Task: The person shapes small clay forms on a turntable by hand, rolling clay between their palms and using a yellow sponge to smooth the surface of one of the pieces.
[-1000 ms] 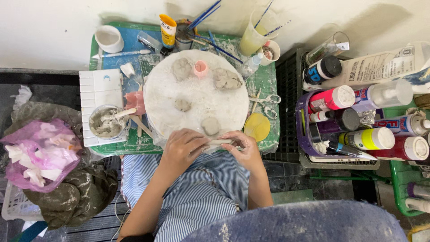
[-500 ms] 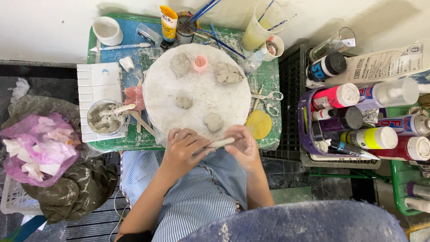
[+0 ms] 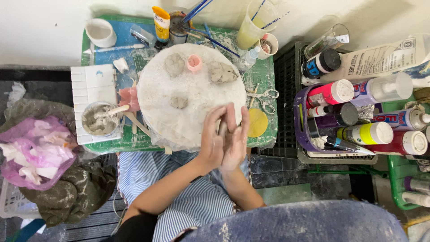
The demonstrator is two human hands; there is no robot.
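Two bare hands meet palm to palm at the near right edge of the round white clay-smeared board (image 3: 192, 96), the left hand (image 3: 212, 142) and the right hand (image 3: 234, 140) pressed flat together with fingers stretched out, squeezing a thin grey roll of clay (image 3: 222, 127) whose tip just shows between them. Both are dusted with pale clay. The board rests on a green paint-stained tabletop (image 3: 266, 76) and is wrapped in crinkled clear plastic. On the board, a small flattened grey clay lump (image 3: 179, 102) lies near the middle; toward the far edge sit a rounded grey clay lump (image 3: 174, 64), a small pink cup-like mould (image 3: 194, 63) and a rough, broader grey clay lump (image 3: 221, 72). By the board's left edge stands a round plastic tub of wet grey slip (image 3: 99, 118) with a flat wooden stick resting in it, on a white ridged tray (image 3: 92, 87). By the right edge lie a flat yellow disc (image 3: 257, 122) and small metal scissors (image 3: 265, 96). Along the tabletop's far edge stand a white empty cup (image 3: 100, 32), a yellow tube with an orange cap (image 3: 161, 23), a dirty jar holding blue-handled brushes (image 3: 179, 24) and a tall translucent cup of yellowish water (image 3: 251, 29) with brushes in it. Off the right edge, a purple plastic basket (image 3: 301, 130) holds capped paint bottles.
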